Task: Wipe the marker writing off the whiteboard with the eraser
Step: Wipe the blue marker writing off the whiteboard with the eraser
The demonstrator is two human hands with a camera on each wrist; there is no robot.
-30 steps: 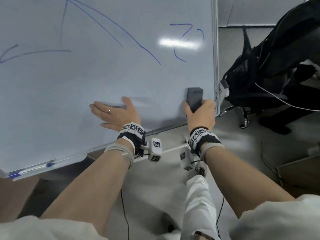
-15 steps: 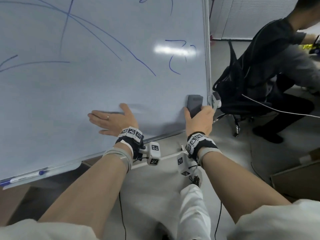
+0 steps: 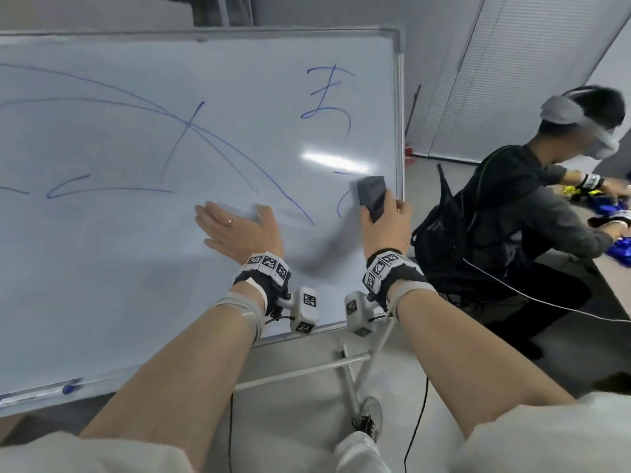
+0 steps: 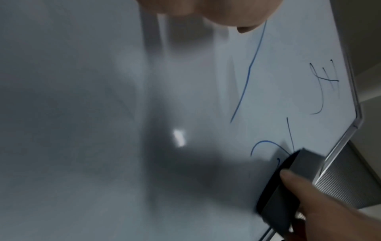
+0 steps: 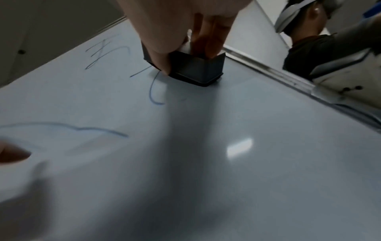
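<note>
Right hand (image 3: 386, 230) grip pinches dark eraser (image 3: 372, 197), pad flat on whiteboard (image 3: 136, 268) near right frame, long axis upright. Remaining blue marker strokes (image 3: 327, 93) lie above and leftward, probably next. Left hand (image 3: 239, 233) spread flat, bracing board.

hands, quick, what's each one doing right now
Left hand: open, fingers flat on the whiteboard.
Right hand: closed around the eraser, which is against the board.
</note>
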